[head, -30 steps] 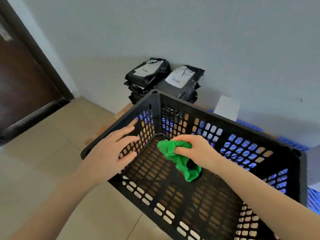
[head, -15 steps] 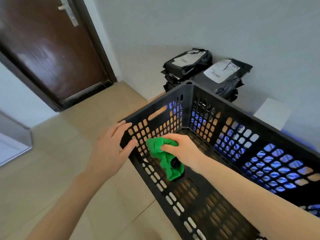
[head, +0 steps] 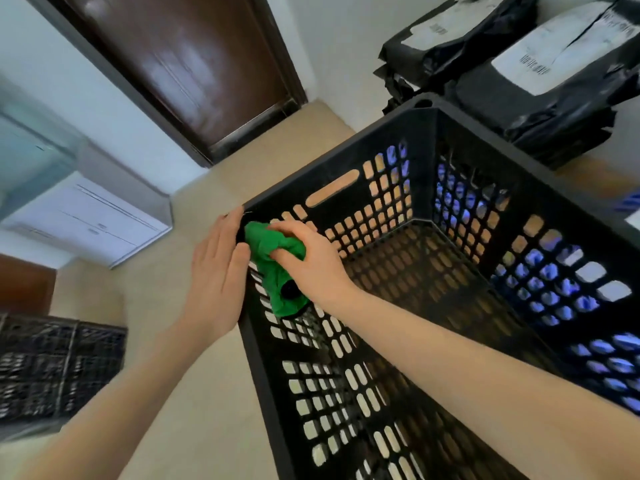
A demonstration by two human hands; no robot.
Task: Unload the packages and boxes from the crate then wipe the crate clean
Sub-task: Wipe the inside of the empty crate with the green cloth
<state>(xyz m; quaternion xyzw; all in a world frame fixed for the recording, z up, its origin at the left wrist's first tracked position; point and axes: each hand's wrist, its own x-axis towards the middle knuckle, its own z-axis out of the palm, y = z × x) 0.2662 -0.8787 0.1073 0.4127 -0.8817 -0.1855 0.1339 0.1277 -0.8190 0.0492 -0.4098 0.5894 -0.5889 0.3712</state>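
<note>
A black perforated plastic crate [head: 433,258] fills the right half of the view, and nothing lies inside it but the cloth. My right hand [head: 310,261] grips a crumpled green cloth [head: 277,268] and presses it into the crate's inner near-left corner. My left hand [head: 216,278] lies flat with straight fingers against the outside of that same corner, at the rim. Two stacks of black mailer packages [head: 540,77] with white labels sit on the floor behind the crate, against the wall.
A dark brown door [head: 194,64] stands at the back left. A white low cabinet [head: 93,223] is at the left wall. Another black crate [head: 59,368] sits at the lower left. Beige floor tiles [head: 194,393] lie between them.
The cloth and my right hand have moved left from the crate's floor into its near-left corner. My left hand slid along the wall to that corner. The camera turned left and closer.
</note>
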